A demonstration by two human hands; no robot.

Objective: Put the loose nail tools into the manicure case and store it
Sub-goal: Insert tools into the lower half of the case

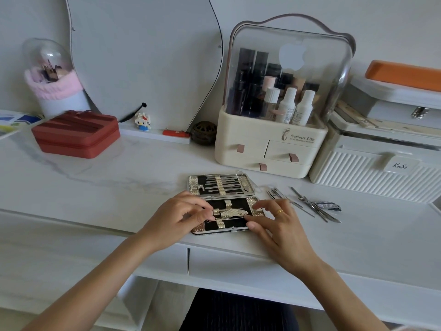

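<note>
The manicure case [220, 186] lies open on the white desk, its far half filled with a row of slim steel tools under gold straps. Over the near half, my left hand [176, 215] and my right hand [279, 223] both pinch a thin steel tool [232, 218] lying across the black lining, just below a gold-patterned nail clipper [232, 212]. Loose nail tools [310, 204] lie in a pile on the desk to the right of the case, among them tweezers, thin picks and a clipper [328, 206].
A cream cosmetics organiser [269, 144] with drawers stands right behind the case. A white ribbed box [372, 173] is at the right, a red zipped case [76, 134] at the back left. The desk's front edge and drawers [229, 261] lie just below my hands.
</note>
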